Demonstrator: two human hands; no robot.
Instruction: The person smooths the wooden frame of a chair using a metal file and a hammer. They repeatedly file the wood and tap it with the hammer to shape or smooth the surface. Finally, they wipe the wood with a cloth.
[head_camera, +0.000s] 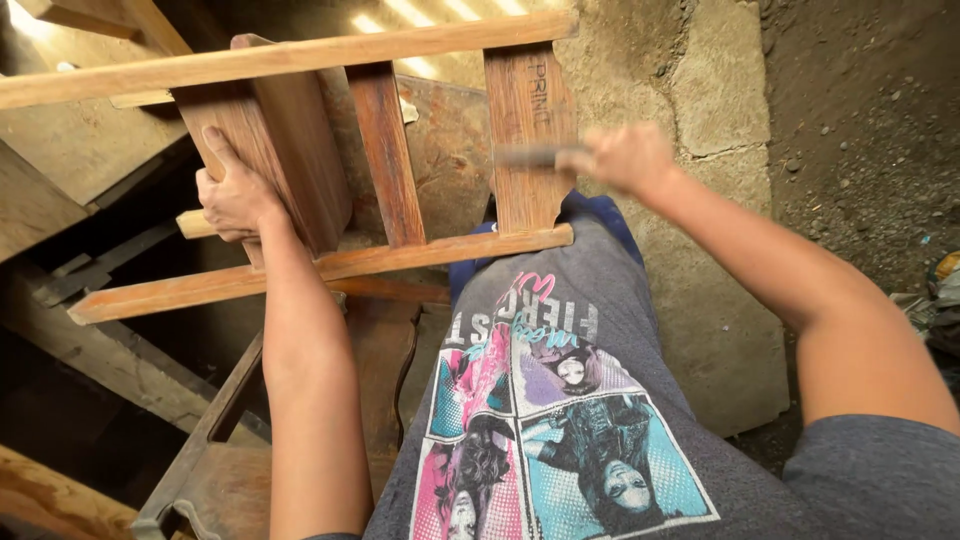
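A wooden frame (300, 55) of reddish-brown slats between two long rails rests tilted against my lap. My left hand (232, 195) grips the widest slat (275, 140) at the left, thumb up along its face. My right hand (625, 158) is closed on a small blurred tool (530, 156), whose tip lies against the right slat (528, 130). The tool is too blurred to tell its kind. The lower rail (330, 268) crosses above my printed grey shirt.
Rough concrete slabs (700, 90) and dirt ground (870, 120) lie to the right. Dark planks and wooden pieces (120, 350) are stacked at the left and below. A carved wooden piece (200, 480) sits at the bottom left.
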